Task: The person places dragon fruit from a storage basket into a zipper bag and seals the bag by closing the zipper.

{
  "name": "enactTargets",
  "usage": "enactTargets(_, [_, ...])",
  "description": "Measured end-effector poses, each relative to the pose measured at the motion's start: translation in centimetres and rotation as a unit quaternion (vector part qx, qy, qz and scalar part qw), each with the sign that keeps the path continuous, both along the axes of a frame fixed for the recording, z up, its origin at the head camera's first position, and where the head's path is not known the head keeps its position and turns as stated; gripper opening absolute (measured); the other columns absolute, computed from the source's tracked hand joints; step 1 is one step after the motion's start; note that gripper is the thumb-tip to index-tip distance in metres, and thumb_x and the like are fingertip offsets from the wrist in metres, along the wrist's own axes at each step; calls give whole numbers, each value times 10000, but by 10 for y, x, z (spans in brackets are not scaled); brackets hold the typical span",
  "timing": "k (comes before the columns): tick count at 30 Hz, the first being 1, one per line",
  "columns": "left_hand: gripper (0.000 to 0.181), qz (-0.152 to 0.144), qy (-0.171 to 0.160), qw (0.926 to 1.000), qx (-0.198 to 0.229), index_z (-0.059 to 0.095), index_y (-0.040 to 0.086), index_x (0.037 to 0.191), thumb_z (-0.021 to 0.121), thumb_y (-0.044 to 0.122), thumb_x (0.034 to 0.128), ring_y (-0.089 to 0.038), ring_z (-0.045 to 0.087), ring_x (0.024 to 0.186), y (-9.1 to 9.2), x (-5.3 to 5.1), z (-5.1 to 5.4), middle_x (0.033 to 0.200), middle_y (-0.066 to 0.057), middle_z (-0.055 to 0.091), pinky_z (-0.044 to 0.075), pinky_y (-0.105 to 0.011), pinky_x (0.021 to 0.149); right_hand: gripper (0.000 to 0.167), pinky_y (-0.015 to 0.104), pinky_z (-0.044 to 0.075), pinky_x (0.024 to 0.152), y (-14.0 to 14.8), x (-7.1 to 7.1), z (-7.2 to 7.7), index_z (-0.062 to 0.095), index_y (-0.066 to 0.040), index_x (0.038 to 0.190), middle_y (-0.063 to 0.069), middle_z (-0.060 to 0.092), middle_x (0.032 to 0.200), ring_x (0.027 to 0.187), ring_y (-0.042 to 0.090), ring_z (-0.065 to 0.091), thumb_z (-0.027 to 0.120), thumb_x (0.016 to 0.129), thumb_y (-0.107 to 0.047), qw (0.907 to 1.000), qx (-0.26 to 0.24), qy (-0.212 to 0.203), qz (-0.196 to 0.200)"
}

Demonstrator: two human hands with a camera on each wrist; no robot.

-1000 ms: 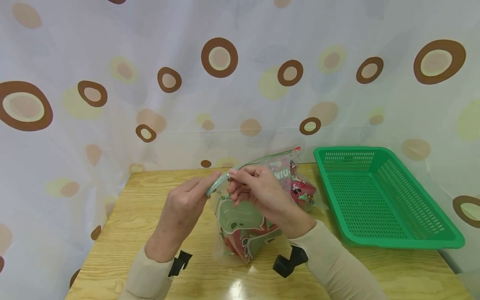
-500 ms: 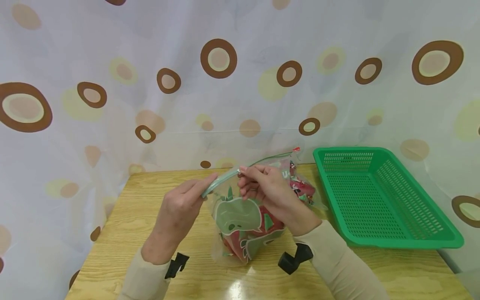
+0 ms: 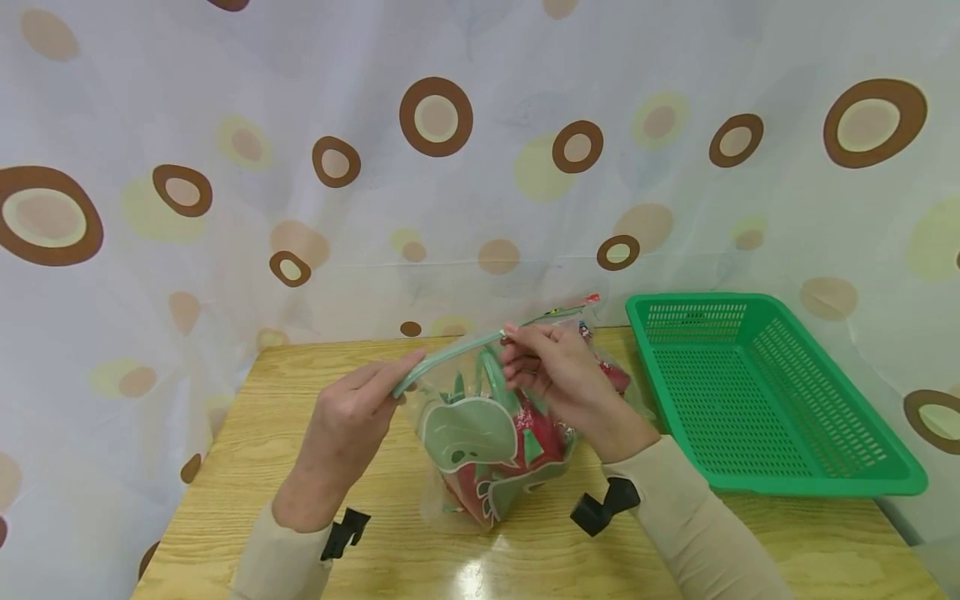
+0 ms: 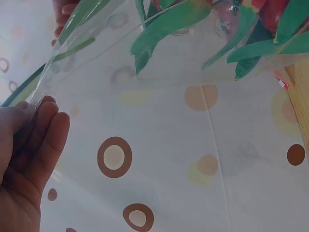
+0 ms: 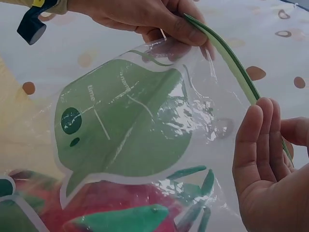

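A clear zip bag (image 3: 468, 429) with a green printed label stands on the table between my hands. Red contents with green leaf-like pieces (image 4: 169, 31) show through its plastic. At the left end of the pale green zip strip (image 3: 450, 354), my left hand (image 3: 348, 429) pinches the bag's top edge. My right hand (image 3: 562, 379) pinches the same strip farther right, between thumb and forefinger, its other fingers loosely bent. In the right wrist view the strip (image 5: 236, 67) runs taut between the left hand (image 5: 164, 21) and the right hand (image 5: 265, 169).
Behind my right hand, another clear bag with a red zip end (image 3: 592, 298) lies partly hidden, with red patterned contents. A green plastic basket (image 3: 795, 483) stands at the right on the wooden table (image 3: 247, 467). A patterned curtain (image 3: 495, 208) hangs behind.
My right hand has moved right along the zip strip, away from the left hand. My left hand has shifted slightly left and down, and more of the strip shows between them.
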State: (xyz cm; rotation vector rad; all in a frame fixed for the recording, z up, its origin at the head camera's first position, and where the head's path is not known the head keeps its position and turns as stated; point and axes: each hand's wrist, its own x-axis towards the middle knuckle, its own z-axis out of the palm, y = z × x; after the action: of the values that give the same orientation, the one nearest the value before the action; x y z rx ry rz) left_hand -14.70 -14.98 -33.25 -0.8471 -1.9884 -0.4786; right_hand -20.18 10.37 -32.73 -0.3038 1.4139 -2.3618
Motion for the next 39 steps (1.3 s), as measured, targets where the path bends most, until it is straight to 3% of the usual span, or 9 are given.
enactTargets(8, [446, 54, -132, 9999, -9, 716, 61, 1163, 809, -38, 738, -172, 720, 675, -3, 2, -1, 799, -65, 727, 593, -264, 613, 283, 221, 582, 597, 13, -6, -1, 707, -74, 806, 7, 702, 684, 580, 105, 655, 552, 1022, -171, 9995, 101, -217, -212])
enactTargets(23, [517, -48, -144, 9997, 184, 725, 65, 1148, 823, -118, 674, -129, 719, 663, -12, 2, -2, 780, -40, 735, 595, -243, 625, 287, 200, 553, 565, 32, -16, -4, 723, -96, 803, -12, 700, 682, 579, 93, 634, 556, 1021, -182, 9974, 263, -309, -603])
enactTargets(35, [422, -43, -279, 9993, 230, 724, 70, 1152, 730, -133, 783, -95, 699, 626, -22, 2, -5, 765, -29, 729, 580, -196, 620, 266, 161, 490, 492, 57, -22, -6, 727, -111, 803, -26, 699, 684, 550, 61, 603, 581, 1009, -193, 9953, 267, -371, -857])
enactTargets(39, [447, -62, -246, 9992, 308, 726, 68, 1151, 721, -164, 769, -97, 695, 611, -24, 1, -6, 762, -36, 728, 579, -195, 609, 279, 167, 451, 482, 66, -23, -6, 729, -110, 811, -35, 683, 676, 536, 57, 550, 557, 1019, -185, 9941, 345, -341, -974])
